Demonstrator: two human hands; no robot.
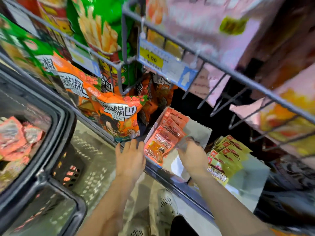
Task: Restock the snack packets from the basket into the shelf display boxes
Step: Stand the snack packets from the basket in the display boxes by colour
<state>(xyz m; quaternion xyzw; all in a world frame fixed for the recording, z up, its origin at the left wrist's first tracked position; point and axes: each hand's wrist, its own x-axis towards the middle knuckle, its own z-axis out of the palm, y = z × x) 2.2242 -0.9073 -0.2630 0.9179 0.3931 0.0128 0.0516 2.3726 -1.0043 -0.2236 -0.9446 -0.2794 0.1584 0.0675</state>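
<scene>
Only the head view to go on, so here's what I've got. My right hand has its fingers curled round the clear edge of a small orange snack packet, which sits at the front of the stack inside the white cardboard display box on the lower shelf. My left hand is flat, fingers straight and relaxed, resting at the dark shelf edge just beside the box and holding nothing.

I'd say I'm mid-placement: this packet is going in upright against the others. Next move probably calls for letting go cleanly without tipping the row, then reaching back left for more.

The dark plastic shopping basket is at the left with more orange packets in it (blurry, can't count them). A neighbouring box of yellow packets sits just to the right. Big orange crisp bags hang above left, grey wire racks overhead with a blue-and-yellow price tag, pale floor below.
</scene>
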